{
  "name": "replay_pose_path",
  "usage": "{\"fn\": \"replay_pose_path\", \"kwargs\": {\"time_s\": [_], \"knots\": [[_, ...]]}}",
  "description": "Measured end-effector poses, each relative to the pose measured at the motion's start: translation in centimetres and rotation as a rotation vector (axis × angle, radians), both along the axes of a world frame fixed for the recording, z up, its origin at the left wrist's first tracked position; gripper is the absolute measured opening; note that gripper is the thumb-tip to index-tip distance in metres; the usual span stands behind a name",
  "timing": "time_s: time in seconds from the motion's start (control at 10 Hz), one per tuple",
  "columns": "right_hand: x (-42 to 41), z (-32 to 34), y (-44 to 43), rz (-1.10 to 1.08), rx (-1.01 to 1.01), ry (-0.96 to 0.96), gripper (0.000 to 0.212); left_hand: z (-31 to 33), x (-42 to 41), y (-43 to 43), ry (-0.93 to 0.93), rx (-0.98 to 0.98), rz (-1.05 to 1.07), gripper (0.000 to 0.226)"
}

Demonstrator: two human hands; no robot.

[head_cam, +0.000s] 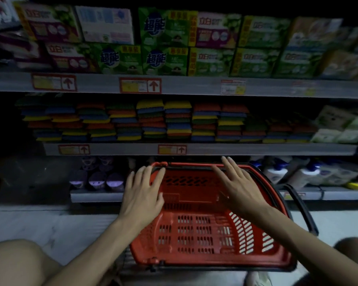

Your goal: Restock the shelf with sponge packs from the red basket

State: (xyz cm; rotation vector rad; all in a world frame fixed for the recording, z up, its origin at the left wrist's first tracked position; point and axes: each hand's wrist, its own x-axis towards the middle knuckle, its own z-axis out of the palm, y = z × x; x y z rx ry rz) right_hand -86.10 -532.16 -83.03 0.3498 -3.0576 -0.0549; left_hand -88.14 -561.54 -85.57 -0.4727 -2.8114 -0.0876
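Hovering left hand, right hand spread, empty, over red plastic basket; multicoloured sponge packs probably light, squashy, grip flat faces.

A single wide-angle view from the person's head looks forward and down, set low and close to the shelving, which it faces almost square-on. The shelf of sponge packs crosses the middle of the frame, stacked boxes fill 12 o'clock, and the red basket sits near on the floor toward 6 o'clock. The left hand and right hand reach in from 7 and 5 o'clock. Shelf lines bow and blur toward the edges
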Motion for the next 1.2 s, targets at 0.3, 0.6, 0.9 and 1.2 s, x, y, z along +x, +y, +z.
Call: {"fn": "replay_pose_path", "kwargs": {"time_s": [0.3, 0.6, 0.9, 1.2], "knots": [[5.4, -6.0, 7.8, -0.485, 0.081, -0.183, 0.087, -3.6, 1.7, -1.3, -0.367, -0.190, 0.194, 0.092], [6.4, -6.6, 8.9, -0.409, -0.060, -0.207, 0.100, -4.1, 3.0, -2.6, -0.477, -0.220, 0.233, 0.086], [5.9, -7.0, 5.7, -0.348, -0.118, -0.168, 0.093, -3.3, 5.7, -6.3, -0.444, -0.150, 0.373, 0.082], [11.5, -3.6, 1.1, -0.261, -0.035, -0.125, 0.096, -1.3, 14.0, -2.8, -0.249, 0.025, 0.260, 0.071]]}}
